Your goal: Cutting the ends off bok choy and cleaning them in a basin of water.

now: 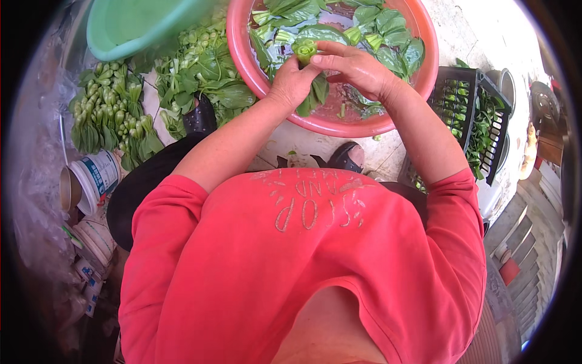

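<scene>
My left hand (pixel 293 82) grips a head of bok choy (pixel 304 51), its pale cut base turned up and its dark leaves hanging down. At that base are the thumb and fingertips of my right hand (pixel 352 63), pinched against its side. Both hands are over a pink plastic basin (pixel 298 122) of water. Loose bok choy leaves and heads (pixel 391 29) float in the basin, mostly along its far and right sides. Part of the held head is hidden behind my fingers.
Bok choy heads are piled on the floor (pixel 109 104) at left, beside more loose greens (pixel 195 68). A green basin (pixel 132 27) stands behind them. To the right is a black plastic crate (pixel 454 100) with greens. A white bucket (pixel 97 175) lies near my left knee.
</scene>
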